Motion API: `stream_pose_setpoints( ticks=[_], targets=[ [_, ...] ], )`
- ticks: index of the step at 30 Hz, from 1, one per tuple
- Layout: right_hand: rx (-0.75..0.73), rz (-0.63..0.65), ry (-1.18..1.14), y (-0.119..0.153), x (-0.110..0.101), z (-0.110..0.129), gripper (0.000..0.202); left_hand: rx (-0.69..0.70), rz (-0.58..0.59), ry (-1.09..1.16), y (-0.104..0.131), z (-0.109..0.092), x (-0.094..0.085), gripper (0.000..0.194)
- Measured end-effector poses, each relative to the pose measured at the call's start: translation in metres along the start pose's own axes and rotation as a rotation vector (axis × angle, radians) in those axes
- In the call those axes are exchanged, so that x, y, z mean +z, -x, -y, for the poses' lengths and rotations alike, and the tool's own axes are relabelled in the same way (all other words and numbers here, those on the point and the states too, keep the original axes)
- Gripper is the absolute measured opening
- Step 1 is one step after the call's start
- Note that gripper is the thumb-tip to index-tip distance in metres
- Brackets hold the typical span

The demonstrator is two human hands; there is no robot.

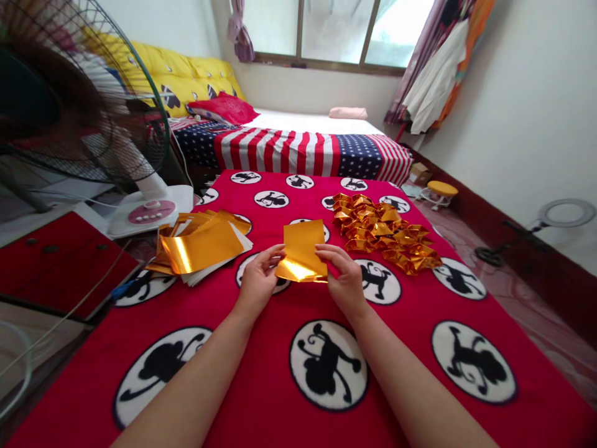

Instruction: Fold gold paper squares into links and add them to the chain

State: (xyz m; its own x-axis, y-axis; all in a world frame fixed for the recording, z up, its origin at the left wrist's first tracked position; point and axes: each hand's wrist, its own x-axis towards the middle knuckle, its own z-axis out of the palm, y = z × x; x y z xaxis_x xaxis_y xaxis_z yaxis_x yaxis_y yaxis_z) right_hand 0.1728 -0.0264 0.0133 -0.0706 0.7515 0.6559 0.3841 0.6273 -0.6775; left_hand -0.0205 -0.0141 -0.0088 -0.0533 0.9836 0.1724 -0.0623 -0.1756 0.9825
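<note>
Between my two hands is a sheet of shiny gold foil paper (304, 249), its near edge bent or folded over. My left hand (261, 274) pinches the sheet's left edge with thumb and fingers. On the opposite edge, my right hand (344, 277) grips it in the same way. To the left lies a loose stack of gold foil paper (203, 246), with white backs showing at its lower right. Several folded gold paper pieces (382, 230) sit in a cluster to the right, like small ingots.
A red cloth (261, 386) with round black-and-white figures covers the table. An electric fan (149, 205) stands close on the left. Beyond the table is a bed (298, 149); a yellow stool (442, 188) and a ring light on a stand (566, 213) are on the right.
</note>
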Motion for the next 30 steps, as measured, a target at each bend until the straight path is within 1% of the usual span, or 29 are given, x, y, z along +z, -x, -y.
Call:
stream_pose_setpoints(
  ticks=[1, 3, 5, 7, 10, 12, 14, 16, 17, 19, 20, 21, 23, 25, 27, 28, 30],
  targets=[
    [0.010, -0.018, -0.004, 0.000, 0.000, 0.000, 0.029, 0.005, -0.009, -0.008, 0.000, 0.000, 0.000, 0.047],
    [0.057, -0.085, -0.008, 0.001, 0.000, 0.000, 0.018, 0.027, -0.024, -0.046, 0.001, -0.002, -0.001, 0.045],
    [0.156, -0.184, -0.042, 0.001, 0.001, 0.002, 0.006, 0.053, -0.017, -0.096, 0.003, -0.004, -0.001, 0.042],
    [0.296, -0.256, -0.132, 0.001, 0.002, 0.004, 0.011, 0.061, 0.015, -0.128, 0.005, -0.008, 0.000, 0.041],
    [0.480, -0.279, -0.342, -0.001, 0.002, 0.005, 0.022, 0.038, 0.076, -0.120, 0.007, -0.012, 0.002, 0.044],
    [0.563, -0.252, -0.495, -0.003, 0.002, 0.004, 0.028, 0.030, 0.105, -0.089, 0.009, -0.012, 0.004, 0.049],
    [0.650, -0.182, -0.629, -0.004, 0.001, 0.001, 0.033, 0.067, 0.108, -0.081, 0.009, -0.011, 0.004, 0.056],
    [0.733, -0.081, -0.715, -0.004, 0.000, -0.002, 0.035, 0.155, 0.070, -0.150, 0.009, -0.008, 0.004, 0.067],
    [0.763, -0.034, -0.739, -0.003, -0.001, -0.003, 0.036, 0.215, 0.047, -0.214, 0.008, -0.008, 0.003, 0.074],
    [0.800, 0.039, -0.763, -0.002, -0.001, -0.005, 0.035, 0.341, 0.039, -0.371, 0.009, -0.009, 0.001, 0.083],
    [0.812, 0.064, -0.766, -0.001, -0.002, -0.005, 0.035, 0.404, 0.052, -0.448, 0.009, -0.011, 0.000, 0.083],
    [0.822, 0.081, -0.764, 0.000, -0.002, -0.005, 0.035, 0.469, 0.077, -0.520, 0.009, -0.013, -0.001, 0.078],
    [0.832, 0.103, -0.749, 0.001, -0.002, -0.006, 0.036, 0.600, 0.148, -0.627, 0.008, -0.018, -0.003, 0.059],
    [0.823, 0.119, -0.713, 0.001, -0.003, -0.006, 0.037, 0.704, 0.222, -0.670, 0.008, -0.022, -0.005, 0.044],
    [0.816, 0.136, -0.656, 0.001, -0.002, -0.006, 0.037, 0.749, 0.274, -0.670, 0.008, -0.023, -0.007, 0.041],
    [0.814, 0.132, -0.623, 0.001, -0.002, -0.006, 0.036, 0.748, 0.272, -0.662, 0.007, -0.023, -0.008, 0.041],
    [0.794, 0.086, -0.540, 0.000, -0.001, -0.007, 0.033, 0.717, 0.217, -0.648, 0.008, -0.020, -0.010, 0.039]
  ],
)
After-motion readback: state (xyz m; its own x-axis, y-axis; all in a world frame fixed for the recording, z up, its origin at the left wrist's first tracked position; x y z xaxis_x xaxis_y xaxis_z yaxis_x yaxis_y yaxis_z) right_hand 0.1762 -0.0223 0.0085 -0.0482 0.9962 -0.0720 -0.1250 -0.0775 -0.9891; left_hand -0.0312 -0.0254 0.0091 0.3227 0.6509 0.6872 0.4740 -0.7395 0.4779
